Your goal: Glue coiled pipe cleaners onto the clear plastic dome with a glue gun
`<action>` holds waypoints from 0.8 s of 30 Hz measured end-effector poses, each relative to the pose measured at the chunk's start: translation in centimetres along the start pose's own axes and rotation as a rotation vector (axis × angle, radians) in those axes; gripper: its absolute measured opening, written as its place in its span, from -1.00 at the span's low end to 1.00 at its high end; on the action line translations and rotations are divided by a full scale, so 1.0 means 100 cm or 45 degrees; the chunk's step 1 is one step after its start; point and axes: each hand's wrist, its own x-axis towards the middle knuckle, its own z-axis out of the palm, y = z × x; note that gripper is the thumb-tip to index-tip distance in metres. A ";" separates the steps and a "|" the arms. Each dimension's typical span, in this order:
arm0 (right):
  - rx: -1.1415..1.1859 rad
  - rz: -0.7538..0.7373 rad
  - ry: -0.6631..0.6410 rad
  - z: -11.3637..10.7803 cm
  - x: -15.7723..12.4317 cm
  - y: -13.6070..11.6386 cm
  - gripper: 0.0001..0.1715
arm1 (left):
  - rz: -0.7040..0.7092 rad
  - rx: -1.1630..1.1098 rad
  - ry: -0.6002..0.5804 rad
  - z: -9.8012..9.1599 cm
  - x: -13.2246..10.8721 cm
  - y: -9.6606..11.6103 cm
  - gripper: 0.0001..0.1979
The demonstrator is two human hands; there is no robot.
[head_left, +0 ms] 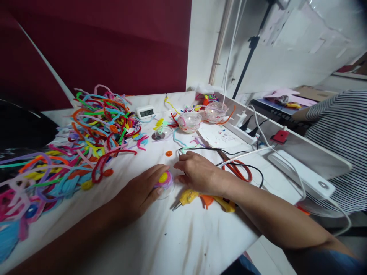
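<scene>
My left hand (142,189) is curled round a small clear dome (166,193) on the table, thumb on the near side. Inside or on the dome shows a pink and purple coil of pipe cleaner (168,178) with a yellow centre. Just right of it, my right hand (196,172) has its fingers bent together; whatever they pinch, if anything, is hidden. Below my right hand lies a yellow glue gun (189,196), its metal nozzle facing lower left. Orange-handled scissors (243,172) rest behind my right wrist, crossed by cables.
A big heap of coloured pipe cleaners (106,118) covers the left side. At the back stand a digital timer (145,112) and decorated clear globes (189,122). A power strip (241,131) and a white device (301,173) line the right edge. A person in a striped top (341,145) is beyond.
</scene>
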 end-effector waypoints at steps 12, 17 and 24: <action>0.113 0.311 -0.198 -0.007 -0.082 0.026 -0.71 | -0.059 -0.084 -0.079 -0.008 0.003 0.004 -0.47; 0.391 0.293 -0.156 0.016 -0.095 0.032 -0.77 | -0.030 -0.126 -0.058 -0.008 0.003 0.000 -0.43; 0.808 0.360 -0.092 0.025 -0.102 0.033 -0.82 | -0.062 -0.224 -0.033 -0.006 -0.001 -0.008 -0.34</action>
